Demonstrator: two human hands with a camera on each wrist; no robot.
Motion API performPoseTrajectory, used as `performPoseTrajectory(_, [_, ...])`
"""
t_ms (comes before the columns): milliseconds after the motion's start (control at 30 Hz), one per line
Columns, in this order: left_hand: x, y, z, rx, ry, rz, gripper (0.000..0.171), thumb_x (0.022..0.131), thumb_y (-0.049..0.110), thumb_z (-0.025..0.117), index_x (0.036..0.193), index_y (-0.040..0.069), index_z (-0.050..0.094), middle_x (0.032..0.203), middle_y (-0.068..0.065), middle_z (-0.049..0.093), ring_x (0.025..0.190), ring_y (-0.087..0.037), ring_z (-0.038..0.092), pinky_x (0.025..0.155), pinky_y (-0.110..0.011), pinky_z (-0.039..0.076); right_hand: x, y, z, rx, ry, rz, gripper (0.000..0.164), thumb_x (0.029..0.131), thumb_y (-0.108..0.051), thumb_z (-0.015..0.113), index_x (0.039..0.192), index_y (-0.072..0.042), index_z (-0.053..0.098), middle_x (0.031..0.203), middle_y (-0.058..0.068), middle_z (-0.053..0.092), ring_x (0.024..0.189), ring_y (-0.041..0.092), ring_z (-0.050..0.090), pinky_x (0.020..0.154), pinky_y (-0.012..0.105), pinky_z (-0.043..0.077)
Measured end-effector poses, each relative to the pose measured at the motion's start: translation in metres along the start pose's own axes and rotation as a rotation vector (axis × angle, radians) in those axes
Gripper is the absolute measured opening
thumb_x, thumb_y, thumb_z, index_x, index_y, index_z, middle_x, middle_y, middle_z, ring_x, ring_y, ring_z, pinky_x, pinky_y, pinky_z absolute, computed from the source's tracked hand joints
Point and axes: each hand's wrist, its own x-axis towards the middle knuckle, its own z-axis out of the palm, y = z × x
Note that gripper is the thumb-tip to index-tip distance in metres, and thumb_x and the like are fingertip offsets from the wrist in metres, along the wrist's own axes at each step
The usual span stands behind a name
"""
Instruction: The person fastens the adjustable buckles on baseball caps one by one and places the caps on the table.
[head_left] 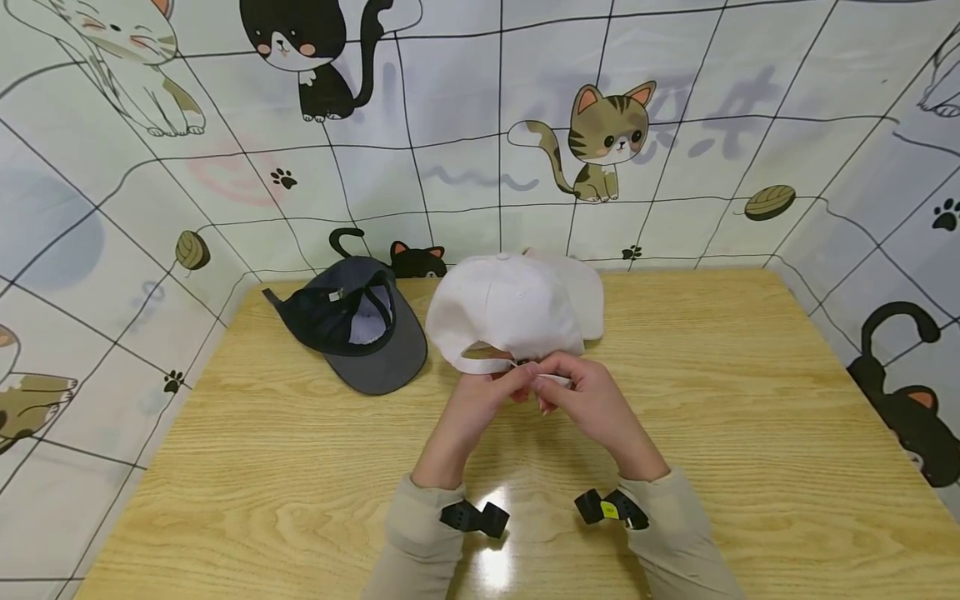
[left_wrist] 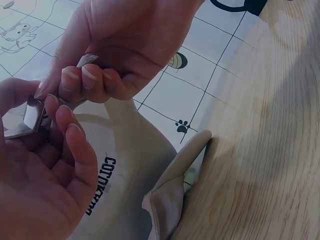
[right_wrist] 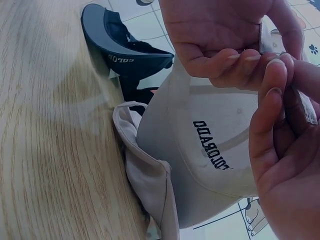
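Note:
A white baseball cap (head_left: pixel 498 304) stands with its back opening towards me, above both hands. My left hand (head_left: pixel 480 400) pinches the cap's back strap (head_left: pixel 480 365) between thumb and fingers. At its fingertips, the left wrist view shows a shiny metal buckle (left_wrist: pixel 34 114). Thumb and fingers of my right hand (head_left: pixel 592 400) pinch the strap just to the right, touching the left fingertips. A short strap end (left_wrist: pixel 89 59) sticks out past the right hand's fingers. The wrist views show dark "COLORADO" lettering (right_wrist: pixel 212 145) on pale cap fabric beyond the hands.
A dark grey cap (head_left: pixel 375 333) lies on its side to the left, its inside showing. A pale brim (head_left: pixel 585 296) juts out behind the white cap's right side. The wooden table (head_left: pixel 750 417) meets a cat-printed cloth wall (head_left: pixel 465 108) at the back.

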Motion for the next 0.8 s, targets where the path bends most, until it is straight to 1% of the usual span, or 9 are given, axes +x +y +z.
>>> performPoseTrajectory(133, [0.001,0.002,0.000,0.005,-0.013,0.008,0.012,0.087,0.006,0.054,0.076,0.003,0.049,0.064,-0.007,0.045,0.061,-0.030,0.042,0.056,-0.027,0.038,0.000,-0.002,0.000,-0.018,0.014,0.018,0.006,0.086,-0.005,0.058,0.081,-0.002,0.059,0.064,0.010,0.054,0.057,0.017,0.054,0.053,0.030,0.048])
performPoseTrajectory(233, [0.001,0.002,-0.001,-0.002,-0.019,0.010,0.015,0.087,0.006,0.054,0.074,0.003,0.048,0.063,-0.008,0.044,0.060,-0.032,0.040,0.055,-0.025,0.036,0.001,-0.003,0.001,-0.019,0.028,0.024,0.005,0.086,-0.005,0.058,0.081,-0.002,0.059,0.064,0.010,0.054,0.057,0.018,0.054,0.053,0.030,0.047])
performPoseTrajectory(333, [0.002,0.001,-0.001,-0.001,-0.015,0.012,0.017,0.087,0.007,0.054,0.072,0.003,0.048,0.062,-0.009,0.044,0.059,-0.029,0.040,0.054,-0.025,0.036,0.001,-0.003,0.002,-0.011,0.037,0.026,0.005,0.085,-0.004,0.058,0.081,-0.002,0.059,0.063,0.010,0.054,0.057,0.019,0.054,0.053,0.030,0.048])
performPoseTrajectory(467, [0.005,-0.007,-0.003,-0.026,-0.009,0.017,0.019,0.087,0.008,0.056,0.070,0.005,0.048,0.061,-0.008,0.044,0.058,-0.022,0.041,0.054,-0.026,0.036,0.001,-0.004,0.001,-0.014,0.033,0.013,0.007,0.086,-0.006,0.058,0.080,-0.002,0.058,0.063,0.009,0.054,0.056,0.018,0.053,0.052,0.029,0.046])
performPoseTrajectory(600, [0.009,-0.017,-0.005,-0.074,-0.005,0.033,0.014,0.086,0.011,0.059,0.075,0.006,0.051,0.064,-0.005,0.046,0.059,-0.019,0.043,0.055,-0.027,0.037,0.001,-0.004,-0.002,0.013,0.011,-0.036,0.009,0.087,-0.006,0.057,0.080,0.000,0.057,0.062,0.009,0.052,0.056,0.017,0.052,0.051,0.029,0.045])
performPoseTrajectory(700, [0.011,-0.020,-0.005,-0.096,0.000,0.052,0.014,0.085,0.015,0.061,0.077,0.007,0.052,0.064,-0.003,0.048,0.059,-0.018,0.043,0.055,-0.027,0.038,0.002,-0.001,-0.004,0.056,-0.015,-0.066,0.009,0.087,-0.005,0.056,0.081,0.002,0.056,0.062,0.009,0.052,0.056,0.018,0.052,0.051,0.030,0.045])
performPoseTrajectory(800, [0.012,-0.021,-0.005,-0.109,-0.003,0.064,0.015,0.084,0.016,0.061,0.076,0.007,0.052,0.064,-0.002,0.048,0.058,-0.017,0.043,0.055,-0.027,0.038,0.003,0.007,-0.007,0.082,-0.038,-0.074,0.010,0.088,-0.007,0.056,0.082,0.001,0.056,0.063,0.008,0.053,0.058,0.019,0.053,0.052,0.031,0.046])
